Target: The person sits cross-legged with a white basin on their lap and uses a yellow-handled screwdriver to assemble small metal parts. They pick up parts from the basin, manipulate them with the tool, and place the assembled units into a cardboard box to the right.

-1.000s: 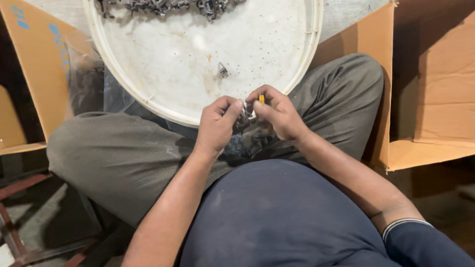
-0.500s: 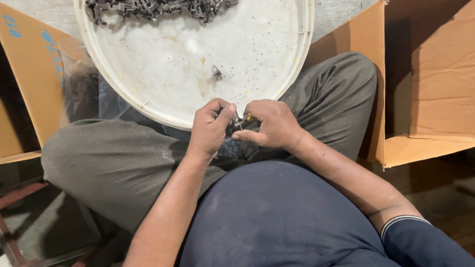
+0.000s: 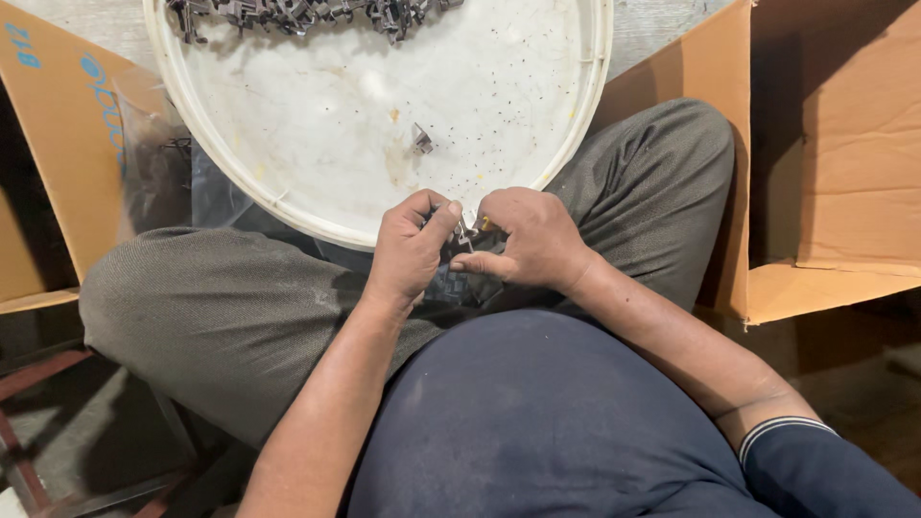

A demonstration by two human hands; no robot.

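Over a white basin [image 3: 240, 192], both hands [image 3: 465, 235] pinch a small, half-hidden metal part [image 3: 464, 233].

I seem to be in a small workshop or packing corner: open cardboard boxes [image 3: 825, 163] flank me, and a worn white tray [image 3: 384, 125] holds small metal parts [image 3: 297, 13].

Both hands [image 3: 470, 249] pinch small metal part [image 3: 463, 233] over tray [image 3: 585, 115].

Pretty even soft daylight, sharp focus, the white tray [image 3: 288, 206] looks a bit washed out, deep shadows inside the cardboard box [image 3: 844, 144].
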